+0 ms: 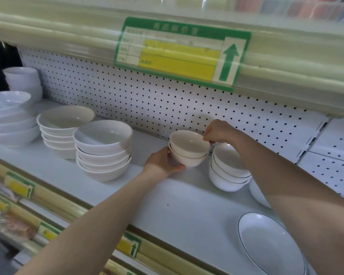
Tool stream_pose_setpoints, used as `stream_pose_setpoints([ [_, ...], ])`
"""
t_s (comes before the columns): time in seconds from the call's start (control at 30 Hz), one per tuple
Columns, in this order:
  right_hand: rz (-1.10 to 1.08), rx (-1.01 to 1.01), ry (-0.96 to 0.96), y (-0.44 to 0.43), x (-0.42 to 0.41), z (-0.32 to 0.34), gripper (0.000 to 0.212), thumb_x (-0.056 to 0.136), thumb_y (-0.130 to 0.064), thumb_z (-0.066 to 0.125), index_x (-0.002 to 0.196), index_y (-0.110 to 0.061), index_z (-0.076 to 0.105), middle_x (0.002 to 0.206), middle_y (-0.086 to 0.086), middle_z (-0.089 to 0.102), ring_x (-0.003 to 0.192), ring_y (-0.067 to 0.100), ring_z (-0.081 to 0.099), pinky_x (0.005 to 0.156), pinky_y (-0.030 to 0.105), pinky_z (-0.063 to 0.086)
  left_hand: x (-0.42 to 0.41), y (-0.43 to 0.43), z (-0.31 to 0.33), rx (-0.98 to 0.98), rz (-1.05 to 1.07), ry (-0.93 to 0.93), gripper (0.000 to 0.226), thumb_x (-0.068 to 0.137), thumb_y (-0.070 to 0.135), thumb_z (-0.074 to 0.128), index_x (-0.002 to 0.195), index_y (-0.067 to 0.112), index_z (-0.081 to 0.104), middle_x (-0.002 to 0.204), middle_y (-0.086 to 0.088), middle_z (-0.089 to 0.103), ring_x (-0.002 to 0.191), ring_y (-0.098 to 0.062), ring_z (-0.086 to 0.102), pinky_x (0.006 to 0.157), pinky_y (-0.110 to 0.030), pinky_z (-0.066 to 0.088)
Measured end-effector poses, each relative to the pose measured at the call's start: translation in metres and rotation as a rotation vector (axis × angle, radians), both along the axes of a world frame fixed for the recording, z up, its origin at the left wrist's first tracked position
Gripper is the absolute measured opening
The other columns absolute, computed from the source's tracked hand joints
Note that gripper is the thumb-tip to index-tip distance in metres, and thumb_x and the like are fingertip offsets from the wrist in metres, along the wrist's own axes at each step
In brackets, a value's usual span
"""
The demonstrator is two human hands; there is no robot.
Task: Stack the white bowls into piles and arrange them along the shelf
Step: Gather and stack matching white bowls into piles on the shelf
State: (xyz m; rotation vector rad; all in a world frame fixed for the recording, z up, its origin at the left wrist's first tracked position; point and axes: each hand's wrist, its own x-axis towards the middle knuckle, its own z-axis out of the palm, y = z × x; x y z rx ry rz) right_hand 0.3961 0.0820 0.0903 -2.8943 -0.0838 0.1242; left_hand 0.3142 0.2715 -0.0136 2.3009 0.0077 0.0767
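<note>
At the middle of the shelf (177, 207), both hands are clamped on one small pile of two nested white bowls (189, 150). The left hand (163, 163) cups the lower bowl from the left, with the thumb curled along its near side. The right hand (218, 132) pinches the right rim of the upper bowl from above. Whether the pile's foot touches the shelf cannot be told.

Just to its right, partly behind the right forearm, stands a short pile of dark-rimmed bowls (228, 173). One more white bowl (257, 192) shows below that forearm. Nearer the front edge on the right lies an oval dish (270, 245) edged with a thin dark line.

Left of the hands and apart from them stands a pile of larger bowls (103, 153). A second pile of larger bowls (62, 132) sits just behind it to the left. Farther left is a pile of wide shallow bowls (10, 120), and behind that a tall stack of small bowls (24, 80) stands against the pegboard back wall (147, 100).

On the rail of the shelf above hangs a green and yellow price label (179, 54) with a green arrow; its print is too blurred to read.
</note>
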Motion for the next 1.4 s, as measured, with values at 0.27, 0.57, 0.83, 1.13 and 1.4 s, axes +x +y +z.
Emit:
stream_pose_setpoints([
  [0.27, 0.030, -0.034, 0.089, 0.003, -0.004, -0.004, 0.025, 0.093, -0.016, 0.048, 0.069, -0.010, 0.047, 0.074, 0.008, 0.052, 0.069, 0.022, 0.046, 0.064, 0.029, 0.035, -0.003, -0.006, 0.007, -0.084, 0.007, 0.024, 0.072, 0.049, 0.056, 0.069, 0.113, 0.025, 0.061, 0.110, 0.005, 0.069, 0.106, -0.018, 0.062, 0.086, -0.030, 0.048],
  [0.57, 0.030, 0.082, -0.039, 0.008, -0.018, 0.015, 0.034, 0.089, -0.009, 0.049, 0.059, -0.015, 0.033, 0.060, 0.002, 0.036, 0.055, 0.018, 0.033, 0.051, 0.029, 0.024, -0.007, 0.004, 0.008, -0.274, 0.037, -0.080, 0.062, 0.065, 0.036, 0.089, 0.115, 0.022, 0.056, 0.110, 0.006, 0.064, 0.106, -0.010, 0.060, 0.078, -0.020, 0.043],
  [0.83, -0.039, 0.288, -0.164, 0.002, -0.067, 0.052, 0.040, 0.084, -0.008, 0.050, 0.057, -0.019, 0.023, 0.057, 0.000, 0.023, 0.053, 0.015, 0.022, 0.051, 0.029, 0.015, -0.028, 0.007, 0.049, -0.320, -0.046, -0.174, 0.080, 0.060, 0.043, 0.090, 0.126, 0.018, 0.053, 0.111, 0.003, 0.064, 0.101, -0.012, 0.060, 0.091, -0.026, 0.047],
  [1.13, -0.196, 0.279, -0.256, -0.017, -0.138, 0.067, 0.042, 0.085, -0.005, 0.049, 0.052, -0.017, 0.026, 0.049, -0.002, 0.032, 0.049, 0.013, 0.026, 0.040, 0.022, 0.022, -0.066, -0.010, 0.068, -0.360, -0.207, -0.248, 0.066, 0.064, 0.039, 0.088, 0.119, 0.019, 0.057, 0.109, 0.005, 0.066, 0.101, -0.011, 0.063, 0.085, -0.024, 0.049],
  [1.4, -0.252, 0.358, -0.280, -0.015, -0.188, 0.063, 0.044, 0.084, -0.003, 0.047, 0.049, -0.017, 0.025, 0.026, -0.011, 0.032, 0.037, 0.008, 0.029, 0.036, 0.019, 0.020, -0.110, -0.008, 0.066, -0.331, -0.282, -0.272, 0.060, 0.071, 0.038, 0.084, 0.121, 0.014, 0.060, 0.114, 0.002, 0.067, 0.105, -0.012, 0.060, 0.083, -0.019, 0.042],
])
